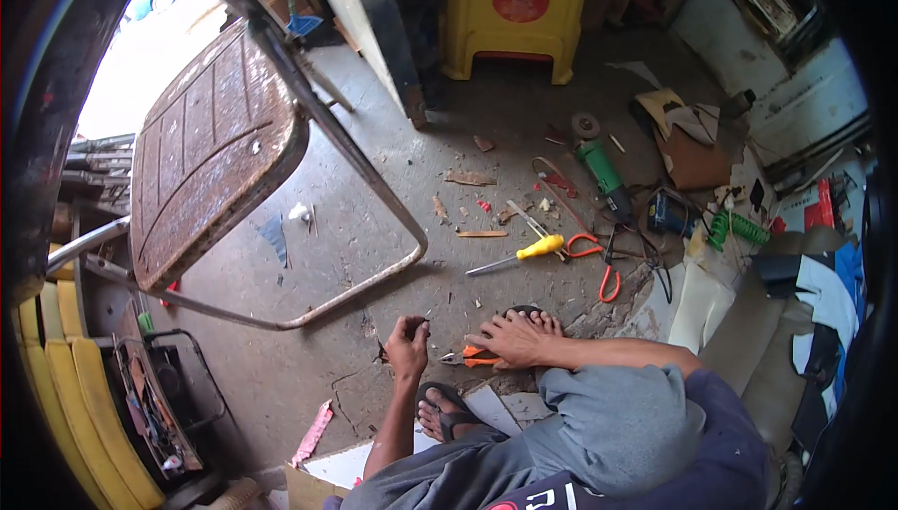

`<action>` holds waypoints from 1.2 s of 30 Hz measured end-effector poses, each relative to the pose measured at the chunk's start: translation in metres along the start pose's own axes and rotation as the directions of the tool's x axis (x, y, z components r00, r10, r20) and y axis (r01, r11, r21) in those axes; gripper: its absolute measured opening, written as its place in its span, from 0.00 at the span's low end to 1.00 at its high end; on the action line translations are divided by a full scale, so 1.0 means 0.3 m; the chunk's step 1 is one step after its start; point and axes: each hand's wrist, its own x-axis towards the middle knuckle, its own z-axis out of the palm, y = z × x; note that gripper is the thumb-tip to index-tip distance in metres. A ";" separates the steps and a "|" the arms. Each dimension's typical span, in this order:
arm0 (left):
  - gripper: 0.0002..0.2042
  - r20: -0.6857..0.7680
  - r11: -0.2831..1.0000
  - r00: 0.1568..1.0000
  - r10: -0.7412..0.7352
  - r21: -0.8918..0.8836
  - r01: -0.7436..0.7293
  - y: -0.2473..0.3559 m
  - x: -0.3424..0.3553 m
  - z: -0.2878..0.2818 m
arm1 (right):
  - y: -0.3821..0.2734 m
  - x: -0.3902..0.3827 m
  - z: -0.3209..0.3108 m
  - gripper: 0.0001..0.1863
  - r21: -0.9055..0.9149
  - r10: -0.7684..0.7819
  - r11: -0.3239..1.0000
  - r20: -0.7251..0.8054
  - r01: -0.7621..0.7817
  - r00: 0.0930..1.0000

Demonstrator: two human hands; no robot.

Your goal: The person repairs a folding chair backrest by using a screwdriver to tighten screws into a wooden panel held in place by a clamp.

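Note:
My left hand (406, 346) is pinched around something small and thin that I cannot make out, held above the concrete floor. To its right, my right hand (510, 337) has curled fingers over orange-handled pliers (477, 357), whose metal jaws point left toward my left hand. My sandalled left foot (432, 416) is below the pliers, and my right foot (545, 321) shows behind my right hand. Beyond my hands lie a yellow screwdriver (538, 248) and red-handled cutters (608, 281).
A rusty metal folding chair (210, 145) leans at the left, beside yellow padded pieces (79, 379). A yellow plastic stool (496, 33) stands at the back. A green angle grinder (601, 173), scraps and tools are scattered at the right. A cardboard box (309, 487) is beside me.

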 end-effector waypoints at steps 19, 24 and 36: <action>0.08 -0.199 0.844 0.978 -0.060 -0.534 -0.056 0.443 -0.119 -0.155 | -0.088 0.258 -0.277 0.21 0.856 0.248 0.516 -0.131 -0.016 0.960; 0.08 -0.238 0.838 0.969 -0.069 -0.541 -0.073 0.490 -0.121 -0.163 | -0.143 0.251 -0.345 0.26 0.971 0.220 0.240 -0.035 -0.020 0.975; 0.06 -0.367 0.858 0.930 -0.030 -0.486 -0.164 0.499 -0.125 -0.173 | -0.201 0.248 -0.371 0.34 0.899 0.112 0.434 -0.127 0.067 0.986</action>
